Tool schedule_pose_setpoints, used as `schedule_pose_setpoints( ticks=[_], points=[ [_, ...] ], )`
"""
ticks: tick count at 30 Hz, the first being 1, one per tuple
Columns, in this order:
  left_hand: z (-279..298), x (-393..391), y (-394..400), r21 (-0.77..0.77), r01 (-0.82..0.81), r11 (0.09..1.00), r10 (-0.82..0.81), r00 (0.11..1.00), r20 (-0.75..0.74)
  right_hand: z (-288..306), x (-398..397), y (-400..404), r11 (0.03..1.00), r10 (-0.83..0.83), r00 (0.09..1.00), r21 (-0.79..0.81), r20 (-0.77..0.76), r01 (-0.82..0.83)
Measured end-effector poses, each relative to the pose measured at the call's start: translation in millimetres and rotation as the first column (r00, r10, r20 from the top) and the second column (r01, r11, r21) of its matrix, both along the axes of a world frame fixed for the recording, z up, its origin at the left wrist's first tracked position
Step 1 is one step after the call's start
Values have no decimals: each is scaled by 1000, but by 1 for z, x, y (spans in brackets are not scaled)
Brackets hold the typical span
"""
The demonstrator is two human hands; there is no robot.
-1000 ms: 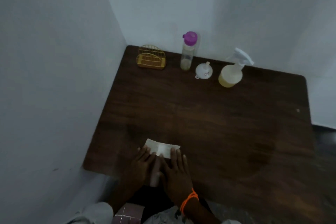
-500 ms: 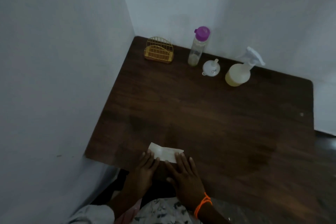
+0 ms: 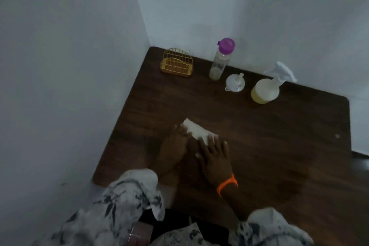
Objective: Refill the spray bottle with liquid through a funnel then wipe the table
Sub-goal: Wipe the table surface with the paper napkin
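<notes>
A folded white cloth (image 3: pixel 196 131) lies flat on the dark wooden table (image 3: pixel 269 136), left of its middle. My left hand (image 3: pixel 174 146) and my right hand (image 3: pixel 214 158), which wears an orange wristband, press their fingertips on the cloth's near edge. Against the back wall stands the spray bottle (image 3: pixel 266 89), white trigger head on, pale yellow liquid inside. A white funnel (image 3: pixel 235 83) rests upside down to its left. Further left stands a clear bottle with a purple cap (image 3: pixel 220 60), a little yellow liquid at its bottom.
A yellow wire holder (image 3: pixel 176 63) sits in the back left corner. White walls close the table's left and far sides. A darker damp-looking patch (image 3: pixel 289 183) shows near the front right. The floor drops away beyond the right edge.
Both hands have slid the cloth away from the front edge toward the table's middle, and it now lies slanted. The bottles, funnel and holder have stayed put.
</notes>
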State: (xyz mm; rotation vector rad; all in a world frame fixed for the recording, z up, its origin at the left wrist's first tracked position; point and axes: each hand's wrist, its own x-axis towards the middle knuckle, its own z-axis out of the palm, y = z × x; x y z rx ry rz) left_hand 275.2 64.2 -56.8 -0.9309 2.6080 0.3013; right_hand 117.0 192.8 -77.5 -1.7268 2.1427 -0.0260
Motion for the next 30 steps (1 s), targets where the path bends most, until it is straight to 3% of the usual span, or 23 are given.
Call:
schedule_pose_setpoints(
  ticks=[4, 8, 11, 15, 18, 23, 30],
  points=[
    [7, 36, -51, -6, -84, 996, 85, 995, 57, 4, 17, -71, 998, 69, 998, -5, 5, -69],
    [-3, 103, -59, 15, -125, 992, 126, 992, -17, 7, 56, -96, 982, 188, 982, -1, 19, -188],
    [1, 150, -29, 35, -180, 983, 182, 981, -71, 7, 89, -83, 963, 268, 960, -31, 78, -266],
    [-4, 172, 40, 102, -304, 947, 320, 914, -251, 5, 113, -36, 938, 341, 933, -97, 115, -331],
    [-10, 177, 87, 83, -267, 960, 280, 911, -303, 6, 107, 9, 922, 383, 920, -99, 85, -375],
    [-9, 145, 135, 111, -150, 982, 177, 939, -296, 11, 70, 80, 957, 290, 955, 3, 59, -290],
    [1, 29, 119, 156, 38, 987, -11, 985, -174, 17, 2, 94, 993, -12, 999, 119, -41, 17]
  ],
)
